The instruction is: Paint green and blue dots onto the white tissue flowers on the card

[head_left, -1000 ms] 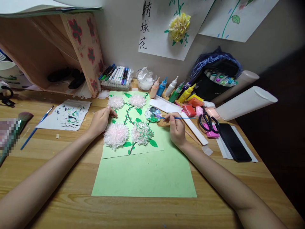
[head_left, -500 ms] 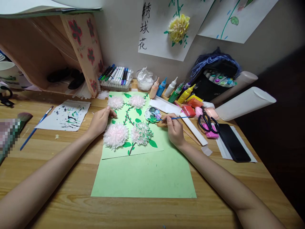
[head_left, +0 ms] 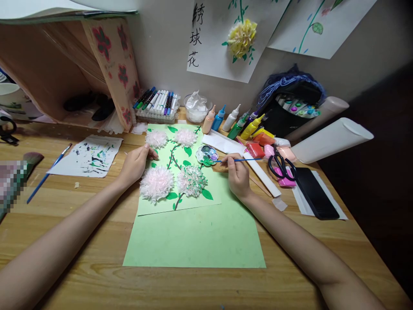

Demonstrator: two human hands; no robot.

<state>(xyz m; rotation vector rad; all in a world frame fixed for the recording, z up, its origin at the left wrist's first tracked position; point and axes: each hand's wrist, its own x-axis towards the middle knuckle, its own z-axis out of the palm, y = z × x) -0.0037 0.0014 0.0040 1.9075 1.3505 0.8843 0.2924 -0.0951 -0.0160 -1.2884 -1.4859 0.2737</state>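
The right hand [head_left: 238,176] is closed in a pen grip, thumb and fingers pinching a slim blue brush [head_left: 245,160]. The brush lies nearly level, its painting end directed left at the lower right rim of the flower-shaped palette [head_left: 204,151]. Contact between brush and palette cannot be confirmed. The palette, smeared with green and violet paint, is located at the right edge of the decorated sheet [head_left: 161,208].

The left hand [head_left: 137,163] is partly curled at the left edge of the decorated sheet, just below the upper left flower [head_left: 156,138]. Whether its fingers grip the paper cannot be told.

The decorated sheet lies on a larger green sheet [head_left: 193,241], which rests on the desk [head_left: 97,284]. Four ruffled flowers are mounted among painted leaves and dark stems. The lower right flower [head_left: 192,181] bears green tips; the lower left flower [head_left: 157,184] is pale pink.

Paint bottles [head_left: 253,127] stand behind the palette. Black-handled scissors [head_left: 282,168] and a phone [head_left: 318,193] are positioned right of the right hand. A paint-stained tissue [head_left: 90,156] lies left of the left hand.
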